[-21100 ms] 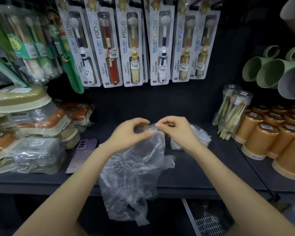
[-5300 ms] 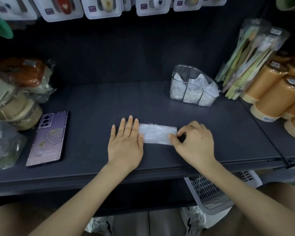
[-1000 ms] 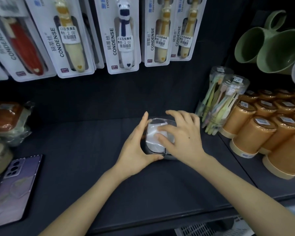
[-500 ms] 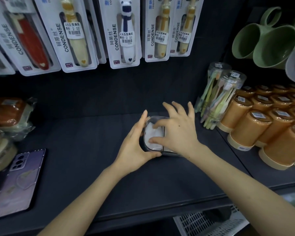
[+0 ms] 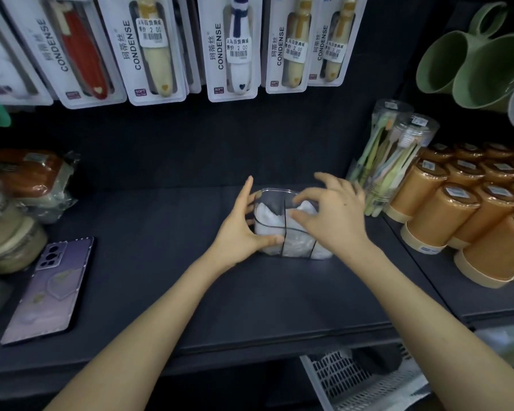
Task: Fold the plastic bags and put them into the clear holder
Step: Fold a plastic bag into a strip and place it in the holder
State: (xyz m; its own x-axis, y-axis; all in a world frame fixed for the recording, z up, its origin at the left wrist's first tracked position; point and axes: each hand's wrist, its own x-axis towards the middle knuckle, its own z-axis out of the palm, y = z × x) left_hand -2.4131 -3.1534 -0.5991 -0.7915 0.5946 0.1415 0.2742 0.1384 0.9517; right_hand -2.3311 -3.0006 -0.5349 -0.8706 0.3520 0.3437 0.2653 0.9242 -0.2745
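Observation:
The clear holder (image 5: 273, 203) stands on the dark shelf (image 5: 190, 298), just right of the middle. White folded plastic bags (image 5: 267, 218) fill its compartments. My left hand (image 5: 238, 229) grips the holder's left end, with the thumb across the lower front and the fingers up along the side. My right hand (image 5: 336, 216) hovers over the holder's right half with loosely bent, spread fingers. Its thumb tip is near the bag in the middle compartment, and it holds nothing that I can see. The holder's right end is hidden behind this hand.
A purple phone (image 5: 48, 289) lies at the left. Wrapped boxes (image 5: 21, 185) are stacked beyond it. Toothbrush tubes (image 5: 393, 155) and several orange cups (image 5: 457, 209) crowd the right. Toothbrush packs (image 5: 232, 46) and green mugs (image 5: 472, 60) hang above. A white basket (image 5: 353, 378) sits below the shelf.
My right hand has lifted off the bag it was pressing into the holder, and its fingers have spread above the rim. The left hand still grips the holder's left end.

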